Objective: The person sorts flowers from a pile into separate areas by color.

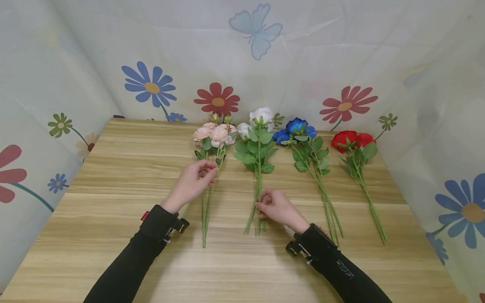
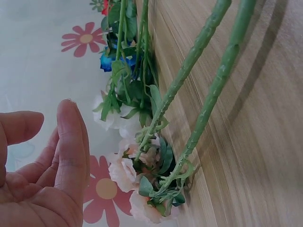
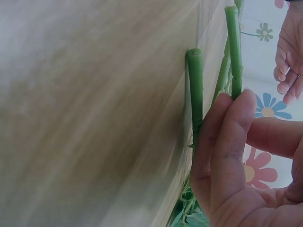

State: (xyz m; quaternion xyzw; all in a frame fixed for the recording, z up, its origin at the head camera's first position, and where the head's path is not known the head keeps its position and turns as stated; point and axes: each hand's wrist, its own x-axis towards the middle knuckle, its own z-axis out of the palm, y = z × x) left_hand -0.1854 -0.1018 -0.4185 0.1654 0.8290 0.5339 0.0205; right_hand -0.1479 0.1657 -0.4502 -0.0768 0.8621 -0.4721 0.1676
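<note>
My right hand point(image 1: 278, 206) pinches a green stem of the white roses point(image 1: 261, 118) low down, near its cut end. In the right wrist view, fingertips point(image 3: 242, 106) meet at that stem point(image 3: 235, 56), while another cut stem point(image 3: 195, 80) runs beside the fingers near the table. Over the stems of the pale pink roses point(image 1: 219, 135) hovers my left hand point(image 1: 194, 179), its thumb and fingers apart with nothing between them. Two pink-rose stems point(image 2: 208, 111) pass beside that hand in the left wrist view, and the pink blooms point(image 2: 125, 172) lie farther along.
Blue roses point(image 1: 297, 128) and red roses point(image 1: 350, 139) lie to the right on the wooden table point(image 1: 125, 168), stems toward me. A cloth backdrop point(image 1: 189, 42) printed with flowers and a butterfly rises behind the table and along both sides.
</note>
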